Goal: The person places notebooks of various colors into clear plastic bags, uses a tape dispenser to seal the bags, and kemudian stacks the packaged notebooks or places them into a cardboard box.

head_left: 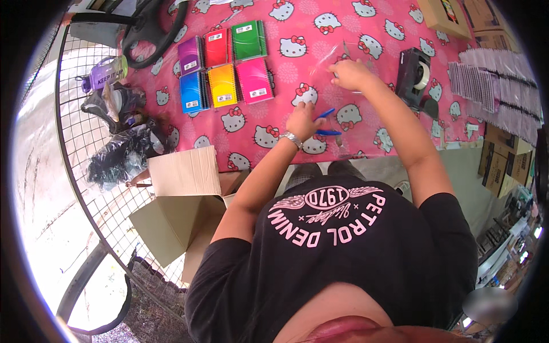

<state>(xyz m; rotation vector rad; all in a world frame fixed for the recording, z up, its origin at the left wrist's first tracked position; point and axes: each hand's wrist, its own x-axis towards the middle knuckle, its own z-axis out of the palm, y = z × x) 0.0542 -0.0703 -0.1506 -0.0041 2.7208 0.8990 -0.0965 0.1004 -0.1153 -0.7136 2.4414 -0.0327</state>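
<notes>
Loosely curled, left hand (303, 121) lay against blue-handled tool (326, 114) near centre, right hand (350, 74) half-closed by clear film (323, 62) farther right, both grips unclear; a careless backward pull risked dragging the tool off the near edge.

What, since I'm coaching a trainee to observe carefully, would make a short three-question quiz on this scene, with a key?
1. Count: how many spiral notebooks are laid out in two rows?
2. True or false: the tape dispenser stands to the person's left of the notebooks.
3. Choose: which hand is nearer the blue handles, A) right or B) left?

Key: 1. Six. 2. False; the tape dispenser stands to their right. 3. B, the left hand.
</notes>
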